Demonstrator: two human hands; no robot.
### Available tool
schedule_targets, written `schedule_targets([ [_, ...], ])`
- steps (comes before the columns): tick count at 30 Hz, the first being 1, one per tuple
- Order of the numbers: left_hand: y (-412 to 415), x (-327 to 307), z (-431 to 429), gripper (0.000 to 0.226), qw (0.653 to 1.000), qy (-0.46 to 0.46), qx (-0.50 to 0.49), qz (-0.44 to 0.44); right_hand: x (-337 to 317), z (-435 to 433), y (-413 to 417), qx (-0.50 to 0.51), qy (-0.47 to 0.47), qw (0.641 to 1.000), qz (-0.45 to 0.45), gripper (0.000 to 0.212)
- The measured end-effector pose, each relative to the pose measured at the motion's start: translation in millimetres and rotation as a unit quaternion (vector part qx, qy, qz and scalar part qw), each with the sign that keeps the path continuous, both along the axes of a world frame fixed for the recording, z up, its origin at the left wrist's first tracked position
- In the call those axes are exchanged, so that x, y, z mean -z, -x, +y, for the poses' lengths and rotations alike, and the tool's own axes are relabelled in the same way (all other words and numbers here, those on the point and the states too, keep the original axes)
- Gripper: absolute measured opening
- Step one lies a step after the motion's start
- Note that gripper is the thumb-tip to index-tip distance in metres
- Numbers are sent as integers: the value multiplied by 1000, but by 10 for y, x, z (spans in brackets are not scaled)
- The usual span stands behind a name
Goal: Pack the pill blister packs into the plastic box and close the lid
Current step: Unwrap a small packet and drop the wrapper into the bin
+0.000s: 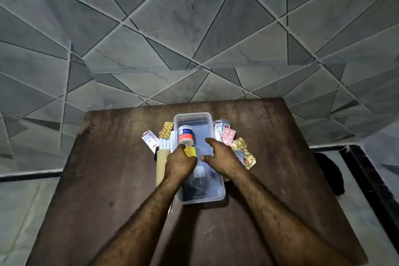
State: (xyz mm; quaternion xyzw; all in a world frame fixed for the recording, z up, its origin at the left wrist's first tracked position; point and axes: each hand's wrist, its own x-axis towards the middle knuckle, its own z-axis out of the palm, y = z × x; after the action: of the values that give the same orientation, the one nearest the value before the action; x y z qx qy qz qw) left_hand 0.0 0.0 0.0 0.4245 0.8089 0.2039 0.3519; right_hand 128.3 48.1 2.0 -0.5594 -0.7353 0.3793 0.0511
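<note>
A clear plastic box stands in the middle of the brown table. Inside it lies a white bottle with a blue and red label. My left hand is over the box, shut on a small yellow pack. My right hand hovers over the box with its fingers apart, holding nothing. Blister packs lie on both sides of the box: a gold one and a white one on the left, a pink one and a crumpled gold foil one on the right.
A beige strip lies along the box's left side. A red and white pack rests further left. A dark object sits on the floor to the right of the table. Grey tiled wall rises behind the table.
</note>
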Motion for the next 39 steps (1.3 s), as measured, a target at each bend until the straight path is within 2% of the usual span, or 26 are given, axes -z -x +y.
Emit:
schedule_targets([
  [6,-9,261,61,37,994,48,-19,-96,114,118,250,-11,34,998,-49,67],
  [12,2,471,139,50,987,45,-49,-146,264,302,520,-18,65,994,-83,41],
  [16,-17,494,168,59,979,56,-74,-182,376,387,628,-30,59,991,-119,45],
  [21,-17,513,207,55,977,59,-90,-183,428,452,730,-16,53,987,-151,52],
  [25,-18,482,200,44,980,56,-92,-167,494,432,752,27,68,988,-134,53],
  [28,-29,478,193,44,981,48,-86,-168,492,409,731,61,77,988,-118,50],
  [34,-38,440,171,45,985,25,-72,-156,445,434,651,120,86,987,-63,30],
  [37,-28,416,128,55,986,-21,-66,-153,341,455,597,124,101,987,-14,24],
  [39,-38,339,106,63,983,-62,-67,-157,222,451,523,146,119,980,58,27],
])
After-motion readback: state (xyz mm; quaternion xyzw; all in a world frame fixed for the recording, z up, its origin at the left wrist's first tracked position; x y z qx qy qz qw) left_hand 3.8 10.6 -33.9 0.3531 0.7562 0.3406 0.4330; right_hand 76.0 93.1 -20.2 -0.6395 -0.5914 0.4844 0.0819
